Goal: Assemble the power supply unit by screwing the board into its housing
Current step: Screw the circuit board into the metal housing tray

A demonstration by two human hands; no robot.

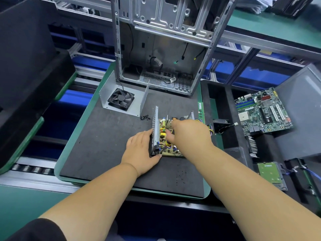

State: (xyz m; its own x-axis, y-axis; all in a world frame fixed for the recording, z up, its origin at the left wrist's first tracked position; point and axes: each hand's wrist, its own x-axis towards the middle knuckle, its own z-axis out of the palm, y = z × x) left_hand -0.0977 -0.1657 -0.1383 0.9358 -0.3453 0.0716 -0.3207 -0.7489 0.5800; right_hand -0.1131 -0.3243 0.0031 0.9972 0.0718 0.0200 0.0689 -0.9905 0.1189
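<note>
The power supply housing (155,129), a grey metal shell with upright side walls, rests on the black foam mat (107,136). Inside it lies the board (165,136), tan with yellow and black components. My left hand (141,150) grips the housing's left wall and near corner. My right hand (189,133) reaches down over the board with fingers curled among the components; whether it pinches a screw is hidden. A small pile of black screws (145,117) lies on the mat just left of the housing's far end.
The housing's cover with a black fan (121,100) lies at the mat's far side. An open computer case (161,49) stands behind. On the right are a memory stick (200,108), a motherboard (264,112) and a hard drive (270,173). Conveyor rollers (31,169) run at left.
</note>
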